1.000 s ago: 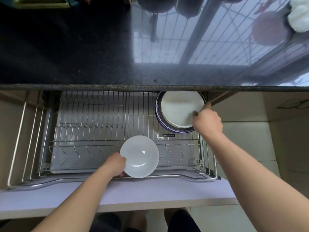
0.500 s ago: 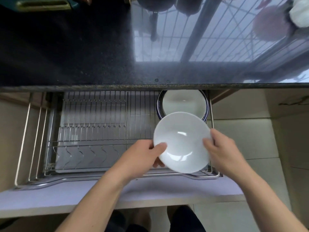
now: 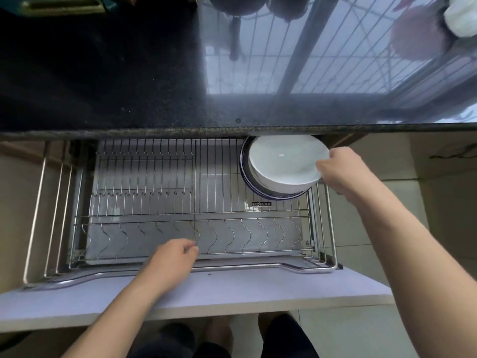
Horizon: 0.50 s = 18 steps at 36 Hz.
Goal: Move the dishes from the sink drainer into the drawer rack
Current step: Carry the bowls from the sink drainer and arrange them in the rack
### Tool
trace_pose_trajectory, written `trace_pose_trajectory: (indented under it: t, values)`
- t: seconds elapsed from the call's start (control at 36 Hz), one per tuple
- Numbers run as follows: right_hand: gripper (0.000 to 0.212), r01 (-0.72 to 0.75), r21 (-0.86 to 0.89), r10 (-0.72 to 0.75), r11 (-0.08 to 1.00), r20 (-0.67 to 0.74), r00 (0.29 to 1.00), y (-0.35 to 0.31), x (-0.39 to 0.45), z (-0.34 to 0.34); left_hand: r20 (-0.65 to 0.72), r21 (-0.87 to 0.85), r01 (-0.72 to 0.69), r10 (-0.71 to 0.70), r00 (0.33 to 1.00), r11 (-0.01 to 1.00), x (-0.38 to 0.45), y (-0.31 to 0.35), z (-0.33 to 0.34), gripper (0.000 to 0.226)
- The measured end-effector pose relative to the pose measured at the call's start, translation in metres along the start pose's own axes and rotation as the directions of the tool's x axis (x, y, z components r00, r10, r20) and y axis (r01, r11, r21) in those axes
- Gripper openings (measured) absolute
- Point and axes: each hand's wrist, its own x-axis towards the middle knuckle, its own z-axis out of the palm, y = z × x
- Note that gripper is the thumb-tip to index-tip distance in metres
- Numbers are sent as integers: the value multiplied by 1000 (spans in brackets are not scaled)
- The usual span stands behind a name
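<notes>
Gripping the white bowl [image 3: 281, 164] by its near right rim, the right hand [image 3: 340, 171] has thumb and fingers [image 3: 320, 165] pinched over the edge as the bowl sits tilted on the stack of dishes, a blue-rimmed plate [image 3: 247, 182] under it, in the far right corner of the drawer rack [image 3: 196, 210], partly under the edge of the desk [image 3: 103, 73]. The left hand [image 3: 175, 259] holds nothing; its fingers are loosely curled and rest at the front wire of the rack. The bowl looks like glazed ceramic: stiff, fairly heavy for a one-handed rim pinch, smooth and probably slippery if wet, and likely to chip against the plate below or the steel wires. A pinch at the rim with the thumb inside seems the safest hold, letting go only once the bowl has settled level in the stack.
</notes>
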Motion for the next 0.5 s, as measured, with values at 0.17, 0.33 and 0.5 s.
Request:
trace_pose_trajectory:
  t: [0.17,0.33,0.5]
  values:
    - [17,28,-69,-32,997,-72,997,1,7,28,28,-32,20,-19,999,999,-4,-24,17,22]
    - [33,70,-16,-71,997,-109,991,10,6,38,-50,-44,43,-45,998,998,-3,-24,18,36]
    - [30,37,44,-30,998,-153,988,11,6,51,-75,-16,44,-45,996,999,-5,-27,20,35]
